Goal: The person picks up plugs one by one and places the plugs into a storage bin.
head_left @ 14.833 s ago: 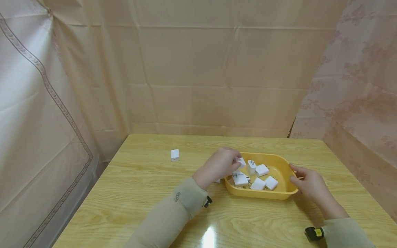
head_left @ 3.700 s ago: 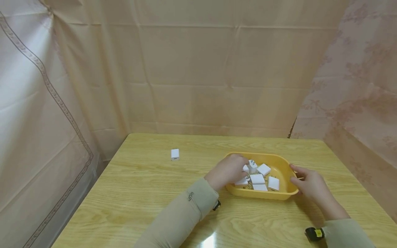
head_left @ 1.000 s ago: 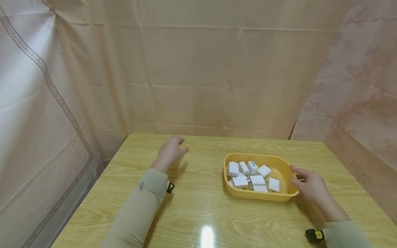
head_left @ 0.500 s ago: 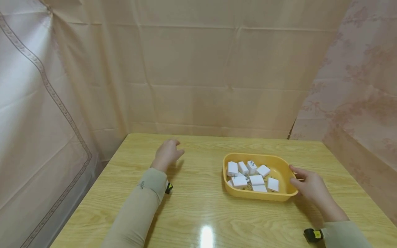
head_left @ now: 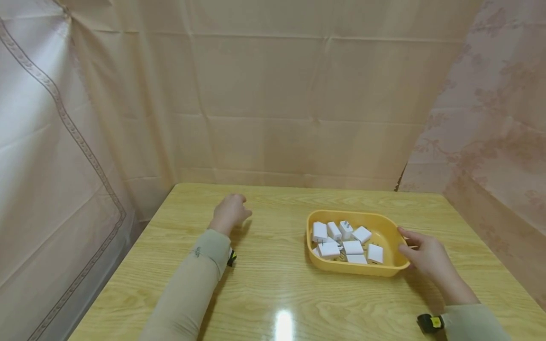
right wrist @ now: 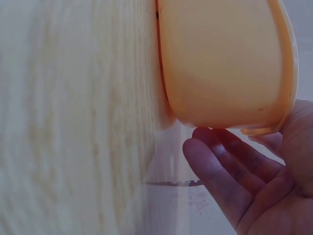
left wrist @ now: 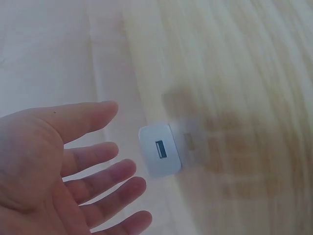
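Observation:
My left hand [head_left: 230, 213] hovers low over the far left part of the table, holding nothing. In the left wrist view, its fingers are spread and slightly bent beside a white USB charger [left wrist: 160, 149], whose port faces the camera; in the head view the hand hides that charger. My right hand [head_left: 428, 255] grips the right end of a yellow plastic tray [head_left: 358, 269], thumb at the rim and fingers against the outer wall [right wrist: 220, 63]. Several white chargers [head_left: 352, 247] lie jumbled in the tray, mostly on its left side, some with metal prongs showing.
The wood-grain table [head_left: 264, 284] carries both the tray and the lone charger. Beige cloth [head_left: 273, 104] hangs behind the table's far edge, with more cloth at the left and right sides.
Earlier, my left hand was among the chargers in the tray, which has gained some. It has since moved left over the lone charger and sunk slightly. My right hand stays on the tray.

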The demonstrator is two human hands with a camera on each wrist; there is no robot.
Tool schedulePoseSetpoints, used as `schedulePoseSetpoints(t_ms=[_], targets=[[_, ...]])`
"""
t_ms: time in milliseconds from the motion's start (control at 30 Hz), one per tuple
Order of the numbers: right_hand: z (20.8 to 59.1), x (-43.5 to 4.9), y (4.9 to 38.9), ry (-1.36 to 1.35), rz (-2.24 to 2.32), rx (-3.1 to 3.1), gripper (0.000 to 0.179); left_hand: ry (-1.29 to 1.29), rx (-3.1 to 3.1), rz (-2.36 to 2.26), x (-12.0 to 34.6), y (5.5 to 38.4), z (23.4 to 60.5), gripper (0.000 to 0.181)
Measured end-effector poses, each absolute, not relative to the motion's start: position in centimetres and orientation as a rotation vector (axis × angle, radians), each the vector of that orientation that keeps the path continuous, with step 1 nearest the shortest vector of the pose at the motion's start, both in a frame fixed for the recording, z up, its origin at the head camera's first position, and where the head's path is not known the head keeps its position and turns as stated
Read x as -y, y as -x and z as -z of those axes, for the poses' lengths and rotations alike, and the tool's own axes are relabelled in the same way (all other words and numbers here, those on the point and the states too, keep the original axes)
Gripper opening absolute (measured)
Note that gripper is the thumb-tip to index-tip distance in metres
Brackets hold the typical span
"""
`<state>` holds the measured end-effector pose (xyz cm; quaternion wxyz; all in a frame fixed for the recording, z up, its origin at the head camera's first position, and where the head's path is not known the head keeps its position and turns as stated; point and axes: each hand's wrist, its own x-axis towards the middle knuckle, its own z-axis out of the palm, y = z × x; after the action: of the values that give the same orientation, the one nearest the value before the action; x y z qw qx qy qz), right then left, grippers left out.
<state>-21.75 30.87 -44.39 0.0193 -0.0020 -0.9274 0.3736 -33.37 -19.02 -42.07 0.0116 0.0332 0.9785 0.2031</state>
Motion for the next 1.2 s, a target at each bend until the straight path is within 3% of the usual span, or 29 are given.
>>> schedulePoseSetpoints(t_ms=[500,1200], targets=[[44.48,-30.90,21.75,0.013,-1.175,2.877,0.059,-0.088,-3.057,-0.505,18.75,33.33,41.98,0.048],[44.49,-30.91,21.73,0.010,-1.179,2.871,0.059,-0.126,-3.019,-0.454,18.55,33.85,42.11,0.022]])
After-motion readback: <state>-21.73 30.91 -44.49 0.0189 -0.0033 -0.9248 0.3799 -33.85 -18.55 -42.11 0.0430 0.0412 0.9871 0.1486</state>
